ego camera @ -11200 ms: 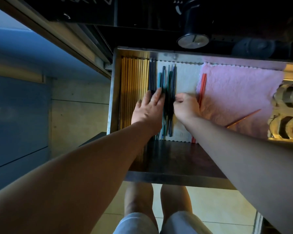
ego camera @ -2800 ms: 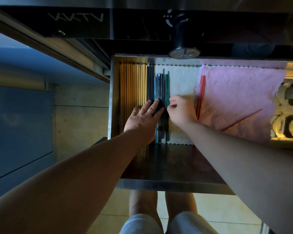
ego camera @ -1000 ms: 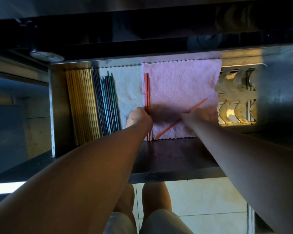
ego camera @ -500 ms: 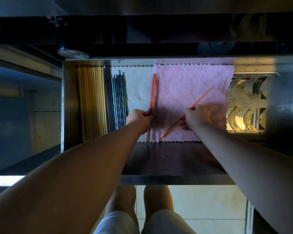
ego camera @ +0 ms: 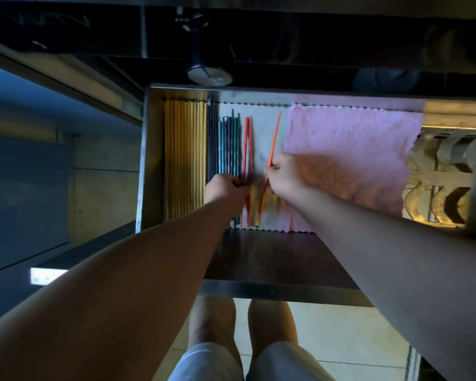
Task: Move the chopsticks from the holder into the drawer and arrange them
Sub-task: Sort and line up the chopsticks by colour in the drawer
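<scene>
Drawer [ego camera: 146, 160], frame centre | left hand [ego camera: 226, 188] pinching red chopstick pair [ego camera: 247, 149] | right hand [ego camera: 283, 177] gripping tilted orange chopstick [ego camera: 274, 138], just right.

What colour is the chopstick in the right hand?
Orange-red chopstick, right hand; head view.

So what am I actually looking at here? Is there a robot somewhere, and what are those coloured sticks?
No robot here: a person wears a camera on the head, so the single picture looks down past both bare arms into an open metal drawer. Their knees show at the bottom. The sticks are chopsticks laid in rows: yellow chopsticks at the left, then dark and teal chopsticks, all lying lengthwise. The left hand grips a pair of red chopsticks beside the teal ones. The right hand pinches a single orange-red chopstick, slightly slanted. Under them lies a white cloth, with a pink cloth to its right.
</scene>
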### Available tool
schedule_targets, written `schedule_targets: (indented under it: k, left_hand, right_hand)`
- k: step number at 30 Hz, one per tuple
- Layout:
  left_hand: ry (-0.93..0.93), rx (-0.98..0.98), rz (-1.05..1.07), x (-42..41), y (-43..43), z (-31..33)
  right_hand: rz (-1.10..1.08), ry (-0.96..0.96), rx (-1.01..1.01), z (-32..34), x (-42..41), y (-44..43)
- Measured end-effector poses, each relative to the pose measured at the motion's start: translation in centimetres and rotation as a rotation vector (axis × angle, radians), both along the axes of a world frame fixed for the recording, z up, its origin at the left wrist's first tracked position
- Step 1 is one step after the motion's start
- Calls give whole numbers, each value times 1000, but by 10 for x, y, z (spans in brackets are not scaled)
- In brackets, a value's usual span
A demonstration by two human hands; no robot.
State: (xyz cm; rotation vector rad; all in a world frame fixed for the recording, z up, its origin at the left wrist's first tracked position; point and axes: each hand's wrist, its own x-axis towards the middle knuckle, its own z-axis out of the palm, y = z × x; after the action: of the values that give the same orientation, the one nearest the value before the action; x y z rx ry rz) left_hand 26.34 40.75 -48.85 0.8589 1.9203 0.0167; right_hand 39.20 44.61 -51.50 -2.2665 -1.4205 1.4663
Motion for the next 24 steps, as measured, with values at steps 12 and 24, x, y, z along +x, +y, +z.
schedule_targets:
  k: [12, 24]
  left_hand:
    - [-28, -72, -134, -30, 2, 2]
    - [-58, -94, -99, -27, 5, -5]
  right_hand:
    - [52, -41, 11, -1, -27, 1]
    - [142, -193, 48, 12, -38, 9]
